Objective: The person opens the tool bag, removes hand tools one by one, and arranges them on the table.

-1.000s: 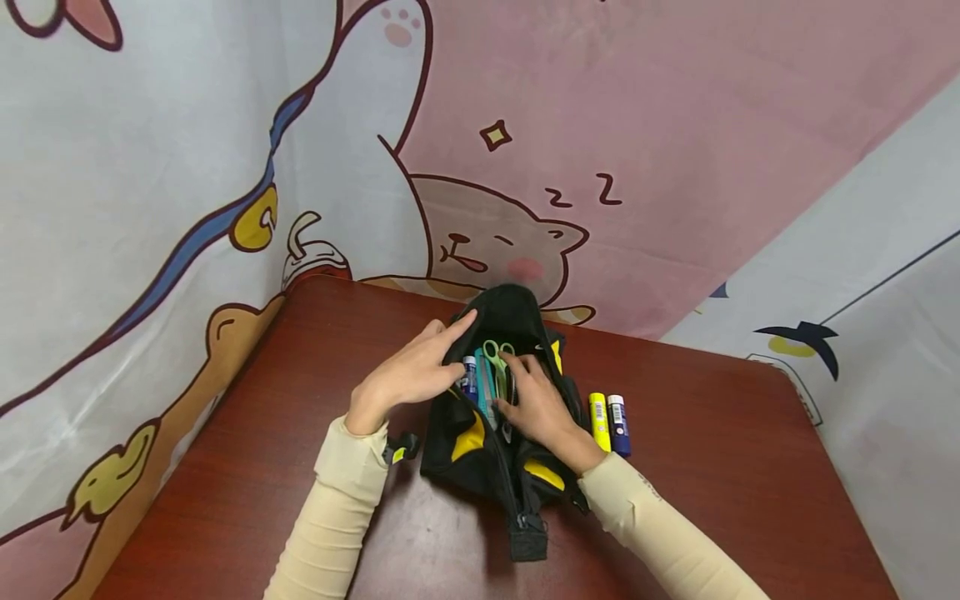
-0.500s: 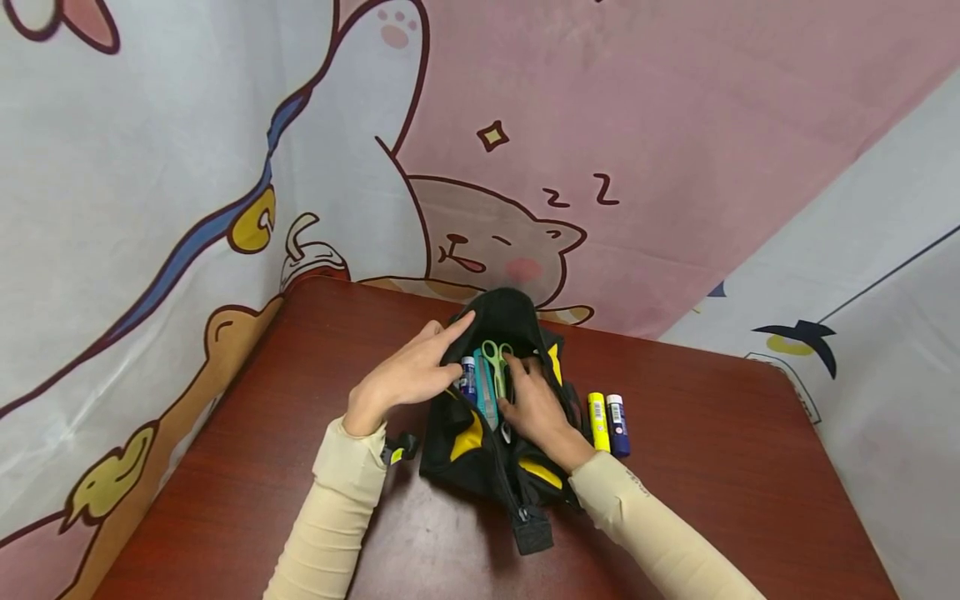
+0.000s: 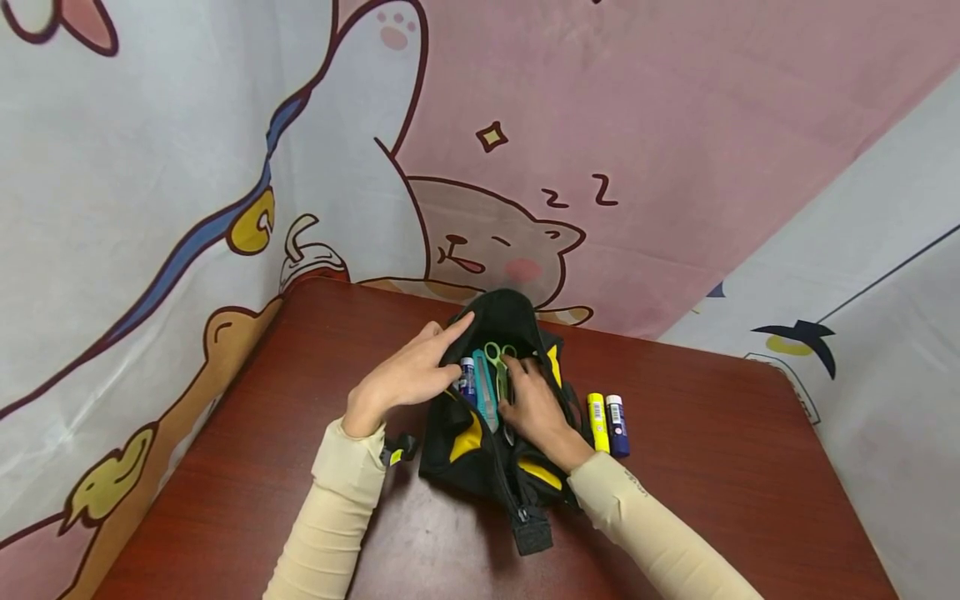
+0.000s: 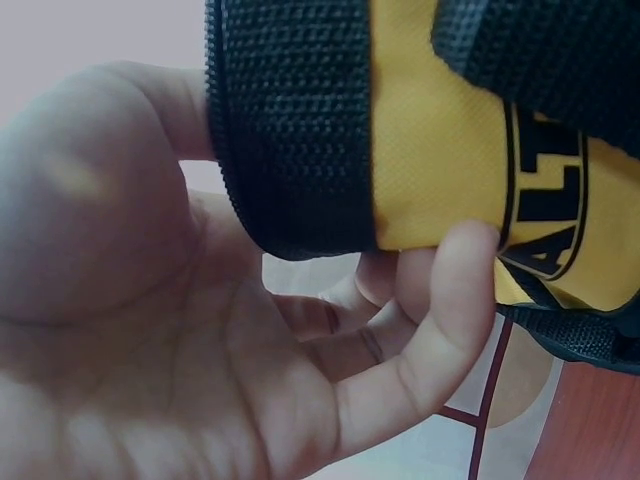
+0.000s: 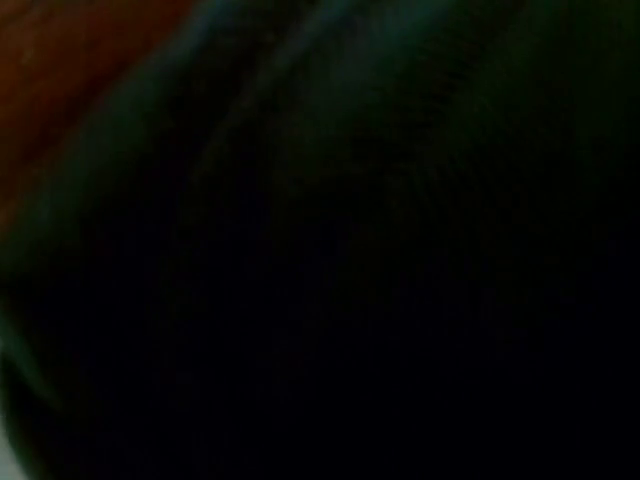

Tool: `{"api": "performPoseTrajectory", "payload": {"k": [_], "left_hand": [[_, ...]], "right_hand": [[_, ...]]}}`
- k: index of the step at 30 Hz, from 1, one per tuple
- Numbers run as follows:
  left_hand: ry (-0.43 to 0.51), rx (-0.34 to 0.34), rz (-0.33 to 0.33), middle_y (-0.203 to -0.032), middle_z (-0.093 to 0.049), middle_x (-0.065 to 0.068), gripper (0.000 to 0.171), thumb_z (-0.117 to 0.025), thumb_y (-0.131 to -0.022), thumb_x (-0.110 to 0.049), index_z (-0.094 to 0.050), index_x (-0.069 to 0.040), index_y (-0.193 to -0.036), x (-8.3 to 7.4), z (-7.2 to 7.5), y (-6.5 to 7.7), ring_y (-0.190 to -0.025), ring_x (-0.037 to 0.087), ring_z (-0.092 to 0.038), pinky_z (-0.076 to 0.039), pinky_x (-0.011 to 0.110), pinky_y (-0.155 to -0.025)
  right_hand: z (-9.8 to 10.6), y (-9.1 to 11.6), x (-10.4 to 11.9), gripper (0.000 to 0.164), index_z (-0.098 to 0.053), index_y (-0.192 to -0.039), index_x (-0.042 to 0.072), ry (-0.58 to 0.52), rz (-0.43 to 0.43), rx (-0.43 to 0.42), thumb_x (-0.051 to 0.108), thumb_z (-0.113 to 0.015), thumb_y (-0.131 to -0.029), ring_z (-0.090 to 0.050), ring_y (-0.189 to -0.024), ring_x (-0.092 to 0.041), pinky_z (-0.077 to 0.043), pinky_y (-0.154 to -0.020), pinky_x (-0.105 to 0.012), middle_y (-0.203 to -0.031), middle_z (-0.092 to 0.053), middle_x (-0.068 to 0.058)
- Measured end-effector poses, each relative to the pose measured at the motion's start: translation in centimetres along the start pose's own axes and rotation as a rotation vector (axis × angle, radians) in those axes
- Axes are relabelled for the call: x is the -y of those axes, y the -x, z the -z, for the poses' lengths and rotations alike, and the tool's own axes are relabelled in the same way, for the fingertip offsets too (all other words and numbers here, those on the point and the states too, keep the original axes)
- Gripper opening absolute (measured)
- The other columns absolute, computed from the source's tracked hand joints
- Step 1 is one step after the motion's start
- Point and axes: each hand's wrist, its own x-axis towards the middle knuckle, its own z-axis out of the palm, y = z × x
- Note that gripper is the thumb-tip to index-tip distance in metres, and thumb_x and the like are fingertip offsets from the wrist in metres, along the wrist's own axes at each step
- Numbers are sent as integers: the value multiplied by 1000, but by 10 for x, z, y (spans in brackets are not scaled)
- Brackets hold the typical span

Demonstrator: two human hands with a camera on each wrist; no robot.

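Observation:
A black tool bag with yellow panels [image 3: 467, 442] stands unzipped on the table. My left hand [image 3: 408, 371] grips its left rim; in the left wrist view, the thumb goes behind the zipped edge and curled fingers [image 4: 465, 280] lie against the yellow outside. Reaching into the opening, my right hand [image 3: 536, 408] has its fingertips at the green-handled scissors [image 3: 501, 371]; whether it grips them is hidden. Left of the scissors lie a teal utility knife [image 3: 484, 392] and a blue glue stick with a white cap [image 3: 468, 379]. The right wrist view is nearly black, with dark cloth.
On the brown table [image 3: 720, 483], a yellow stick [image 3: 597, 421] and a dark blue glue stick [image 3: 617, 425] lie side by side right of the bag. A black strap buckle [image 3: 400, 450] sits at its left. A cartoon-printed cloth wall [image 3: 637, 100] rises behind the table.
The right hand has sunk slightly deeper into the bag, and the scissors have shifted a little. The bag's front zipper end has swung slightly right. The left hand keeps its place.

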Motion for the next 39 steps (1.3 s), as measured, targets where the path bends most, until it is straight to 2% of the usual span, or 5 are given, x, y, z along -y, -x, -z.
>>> {"api": "performPoseTrajectory", "payload": {"k": [7,17,25,36,39], "left_hand": [[-8,-5,9,-122,-50,16,81,-60,-108,-15,-21,-21,-180,-1,0,0,-84,23,-52,-45,41,-82],[-4,-2,1,-123,-50,16,81,-60,-108,-15,-21,-19,-179,-1,0,0,-85,24,-52,-46,41,-84],[-2,-4,-1,-122,-50,16,82,-60,-108,-14,-21,-20,-179,-2,0,0,-84,24,-51,-45,41,-84],[-7,0,9,-123,-50,17,82,-60,-108,-15,-21,-20,-180,-3,0,0,-84,23,-52,-46,41,-82],[-4,0,5,-121,-50,16,82,-60,-108,-14,-21,-19,-180,-3,0,0,-82,23,-51,-45,40,-81]], "right_hand": [[-1,0,-2,76,-60,-154,0,-33,18,-19,-4,-87,-83,-68,-120,-43,-57,-101,-58,-144,-63,-24],[-2,0,-2,70,-65,-150,0,-59,12,-43,-3,-86,-83,-67,-127,-45,-56,-104,-60,-146,-62,-23],[-2,1,-1,62,-70,-142,-6,-70,75,-101,-3,-87,-82,-67,-127,-44,-58,-102,-58,-144,-64,-23],[2,3,2,61,-73,-141,-4,-68,194,-187,-3,-89,-82,-69,-125,-41,-59,-101,-56,-144,-65,-20],[4,4,4,62,-73,-141,-3,-80,219,-216,-1,-90,-82,-70,-118,-38,-61,-95,-54,-146,-65,-19]]}}
